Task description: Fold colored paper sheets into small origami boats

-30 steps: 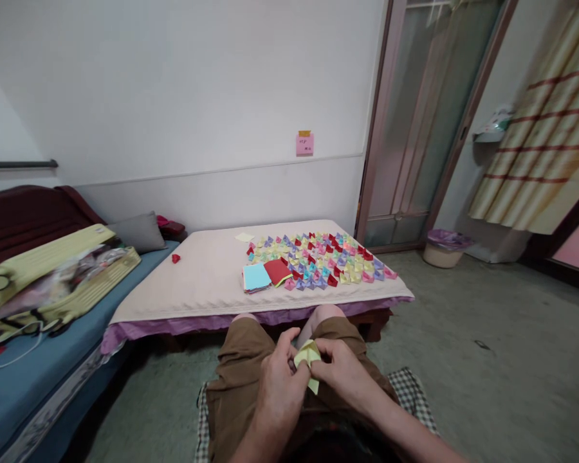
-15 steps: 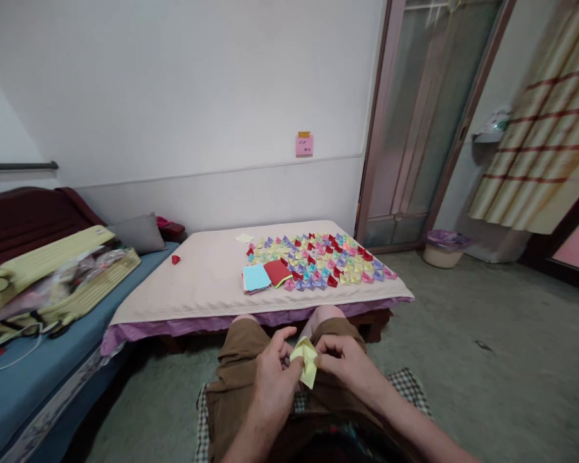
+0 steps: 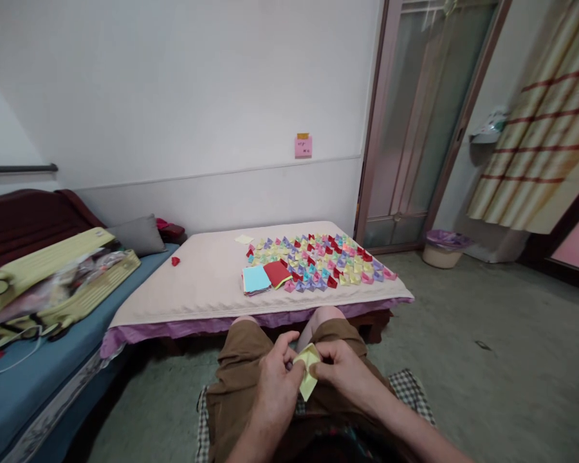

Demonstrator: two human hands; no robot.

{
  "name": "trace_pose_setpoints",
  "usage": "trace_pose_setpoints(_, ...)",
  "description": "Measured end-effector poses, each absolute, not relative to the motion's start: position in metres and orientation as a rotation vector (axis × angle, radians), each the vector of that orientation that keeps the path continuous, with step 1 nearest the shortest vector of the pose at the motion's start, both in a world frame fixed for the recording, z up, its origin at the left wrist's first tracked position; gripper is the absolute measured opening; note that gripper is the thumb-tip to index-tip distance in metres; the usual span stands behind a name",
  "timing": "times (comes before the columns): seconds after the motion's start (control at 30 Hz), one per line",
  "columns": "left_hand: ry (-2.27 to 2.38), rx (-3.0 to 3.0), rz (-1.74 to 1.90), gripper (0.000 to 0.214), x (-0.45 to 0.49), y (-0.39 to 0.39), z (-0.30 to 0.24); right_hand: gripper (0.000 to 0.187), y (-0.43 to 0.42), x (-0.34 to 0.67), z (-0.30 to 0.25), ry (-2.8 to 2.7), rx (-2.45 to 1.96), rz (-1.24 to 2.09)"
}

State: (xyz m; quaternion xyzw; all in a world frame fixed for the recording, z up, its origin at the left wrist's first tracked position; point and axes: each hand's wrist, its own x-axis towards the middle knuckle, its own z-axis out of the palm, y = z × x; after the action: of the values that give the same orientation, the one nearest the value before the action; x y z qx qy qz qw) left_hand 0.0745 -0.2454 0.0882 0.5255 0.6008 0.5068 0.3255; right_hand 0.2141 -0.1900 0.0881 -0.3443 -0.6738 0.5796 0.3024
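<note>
Over my lap, a folded yellow origami paper (image 3: 309, 384) is pinched between both hands. My left hand (image 3: 278, 379) grips its left side with the thumb on the front face. My right hand (image 3: 340, 366) holds the right side, its thumb pressed near the middle crease. The fingers behind the paper are partly hidden. On the low bed beyond my knees lie a stack of square paper with a light blue sheet (image 3: 256, 279) on top and a red sheet (image 3: 276, 273) beside it. Many small folded paper boats (image 3: 313, 260) in several colours stand in rows to the right.
A yellowish paper (image 3: 244, 239) and a red folded piece (image 3: 175, 261) lie on the cream bed cover (image 3: 193, 283). Left, an open yellow suitcase (image 3: 87, 283) rests on a blue mattress. A lined bin (image 3: 444, 251) stands by the sliding door (image 3: 410, 128).
The yellow paper has turned slightly and sits a little lower. My right thumb has shifted inward over its middle. Things on the bed have not moved.
</note>
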Motion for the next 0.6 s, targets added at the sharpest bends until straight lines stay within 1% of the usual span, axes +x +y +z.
trace_pose_setpoints(0.07, 1.503, 1.278, 1.372, 0.037, 0.073, -0.244, 0.089, 0.009, -0.189, 0.215, 0.088, -1.756, -0.905, 1.558)
trace_pose_setpoints(0.13, 1.334, 1.152, 1.421, 0.042, 0.07, -0.243, 0.092, 0.012, -0.188, 0.216, 0.088, -1.655, -0.909, 1.567)
trace_pose_setpoints(0.23, 1.072, 1.005, 1.491, 0.062, 0.071, -0.241, 0.094, 0.017, -0.188, 0.213, 0.089, -1.455, -0.932, 1.545)
trace_pose_setpoints(0.3, 1.039, 0.972, 1.537, 0.075, 0.076, -0.24, 0.093, 0.023, -0.19, 0.207, 0.09, -1.379, -0.942, 1.526)
trace_pose_setpoints(0.33, 1.07, 0.969, 1.561, 0.076, 0.079, -0.24, 0.092, 0.025, -0.191, 0.203, 0.09, -1.351, -0.934, 1.523)
trace_pose_setpoints(0.4, 1.194, 0.967, 1.636, 0.067, 0.085, -0.24, 0.09, 0.028, -0.194, 0.195, 0.089, -1.319, -0.892, 1.519)
trace_pose_setpoints(0.5, 1.394, 0.973, 1.743, 0.05, 0.087, -0.241, 0.09, 0.026, -0.197, 0.184, 0.083, -1.385, -0.867, 1.465)
trace_pose_setpoints(0.6, 1.492, 0.991, 1.771, 0.047, 0.08, -0.242, 0.094, 0.017, -0.2, 0.183, 0.076, -1.577, -0.924, 1.251)
